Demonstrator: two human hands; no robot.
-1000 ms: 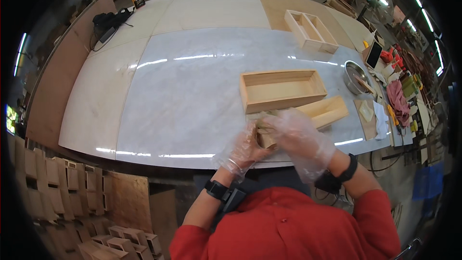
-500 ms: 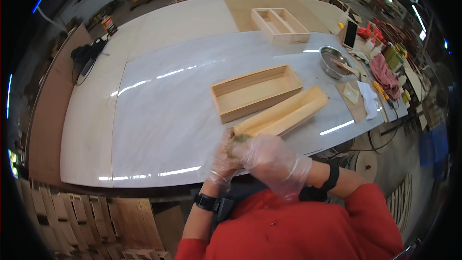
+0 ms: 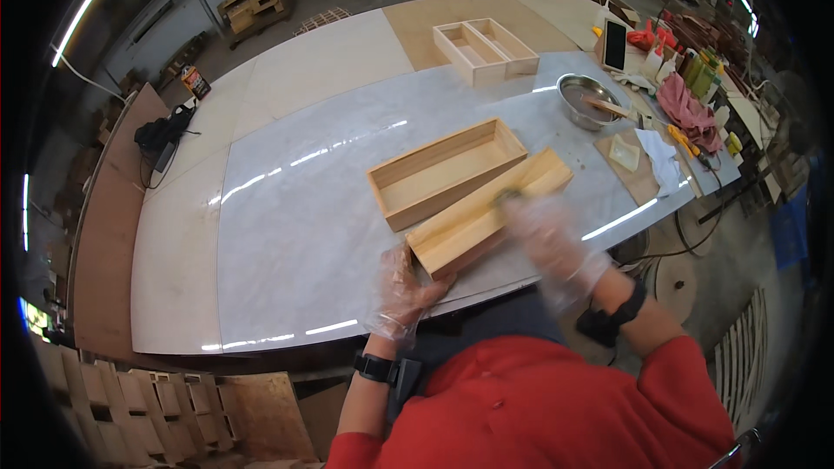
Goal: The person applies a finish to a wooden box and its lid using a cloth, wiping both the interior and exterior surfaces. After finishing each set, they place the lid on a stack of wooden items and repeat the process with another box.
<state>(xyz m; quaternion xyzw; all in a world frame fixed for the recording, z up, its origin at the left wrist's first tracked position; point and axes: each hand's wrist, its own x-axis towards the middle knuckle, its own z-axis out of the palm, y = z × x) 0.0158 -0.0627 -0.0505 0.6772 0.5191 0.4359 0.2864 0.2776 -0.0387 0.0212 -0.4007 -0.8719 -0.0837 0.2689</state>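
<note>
A long narrow wooden box (image 3: 479, 219), wet-looking and yellowish, lies slantwise near the table's front edge. My left hand (image 3: 408, 288), in a clear plastic glove, grips its near left end, thumb along the front side. My right hand (image 3: 549, 234), also gloved and smeared by motion, presses a small greenish pad or cloth (image 3: 507, 198) against the box around its middle; the pad is mostly hidden by the fingers. Just behind lies another open wooden box (image 3: 447, 175), close alongside the first.
A paler divided wooden box (image 3: 486, 61) stands at the back. At the right are a metal bowl (image 3: 569, 108) with a brush (image 3: 608, 106) in it, a phone (image 3: 614, 45), a white cloth (image 3: 660, 161), a pink rag (image 3: 686, 108) and several bottles. Far left lies a black bundle (image 3: 163, 135) with a cord.
My hands have parted: the right moved rightward and up along the box with the greenish pad, while the left went from the pad to the box's near end. The view has shifted slightly.
</note>
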